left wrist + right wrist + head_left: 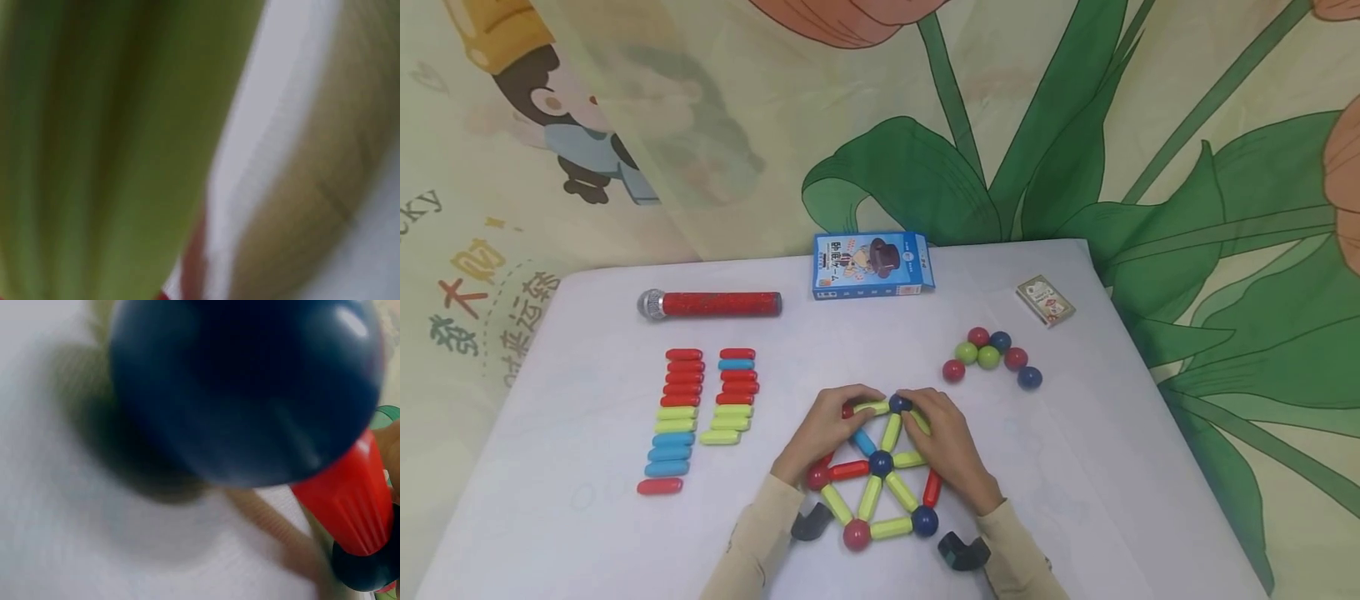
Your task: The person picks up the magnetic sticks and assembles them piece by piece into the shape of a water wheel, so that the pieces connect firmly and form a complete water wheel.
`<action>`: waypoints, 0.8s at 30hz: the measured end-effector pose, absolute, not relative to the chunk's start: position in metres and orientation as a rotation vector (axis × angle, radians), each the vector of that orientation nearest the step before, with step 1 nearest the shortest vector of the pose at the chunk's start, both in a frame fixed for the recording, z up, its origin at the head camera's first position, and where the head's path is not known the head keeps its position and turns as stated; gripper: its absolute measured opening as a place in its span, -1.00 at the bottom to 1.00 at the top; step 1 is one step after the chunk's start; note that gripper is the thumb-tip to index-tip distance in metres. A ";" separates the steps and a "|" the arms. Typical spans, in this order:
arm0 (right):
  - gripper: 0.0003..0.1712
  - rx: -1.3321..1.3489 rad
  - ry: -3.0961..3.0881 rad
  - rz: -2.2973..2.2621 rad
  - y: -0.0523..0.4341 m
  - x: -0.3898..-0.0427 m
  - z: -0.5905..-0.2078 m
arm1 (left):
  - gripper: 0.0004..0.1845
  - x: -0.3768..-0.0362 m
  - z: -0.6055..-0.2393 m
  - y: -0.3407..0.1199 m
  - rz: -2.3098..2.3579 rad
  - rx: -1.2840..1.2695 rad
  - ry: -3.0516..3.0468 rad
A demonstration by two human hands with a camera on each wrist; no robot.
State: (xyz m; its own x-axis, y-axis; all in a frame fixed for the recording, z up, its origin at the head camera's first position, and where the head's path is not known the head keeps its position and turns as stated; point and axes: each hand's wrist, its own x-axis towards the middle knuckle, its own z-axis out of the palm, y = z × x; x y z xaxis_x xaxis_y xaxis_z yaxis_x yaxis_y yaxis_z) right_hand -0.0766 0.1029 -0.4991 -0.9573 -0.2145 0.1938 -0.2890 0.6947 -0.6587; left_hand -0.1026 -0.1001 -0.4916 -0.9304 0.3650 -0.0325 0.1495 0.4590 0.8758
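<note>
A flat wheel of magnetic rods and balls lies on the white table [587,500], with spokes running out from a centre blue ball [881,462]. At its top edge my left hand [857,406] pinches a green rod [872,407] beside a small red ball [847,410]. My right hand [912,410] holds the dark blue ball [900,404] at that rod's other end. The left wrist view is filled by a blurred green rod [106,150]. The right wrist view shows a dark blue ball [250,387] close up, joined to a red rod [344,494].
Loose red, green and blue rods [681,417] lie in two columns at the left. Several loose balls [992,357] sit at the right. At the back are a red tube [709,304], a blue box [872,265] and a small card pack [1045,300].
</note>
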 end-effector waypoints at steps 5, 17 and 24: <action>-0.61 0.395 -2.803 1.152 0.101 -0.079 -0.500 | -0.72 -0.103 -0.491 -0.100 1.468 0.439 2.481; -0.61 0.399 -2.886 1.214 0.103 -0.085 -0.499 | -0.76 -0.102 -0.492 -0.101 1.437 0.459 2.501; -0.72 0.394 -2.845 1.316 0.107 -0.087 -0.500 | -0.76 -0.102 -0.491 -0.100 1.405 0.469 2.519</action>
State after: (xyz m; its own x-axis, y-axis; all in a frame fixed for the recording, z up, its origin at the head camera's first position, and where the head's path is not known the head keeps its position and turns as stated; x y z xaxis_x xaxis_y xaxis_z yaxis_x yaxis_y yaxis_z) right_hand -0.0870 0.1068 -0.4995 -0.9688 -0.2320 0.0876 -0.2170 0.6220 -0.7524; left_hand -0.1017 -0.0999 -0.4907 -0.9252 0.3779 -0.0352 0.1687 0.4927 0.8537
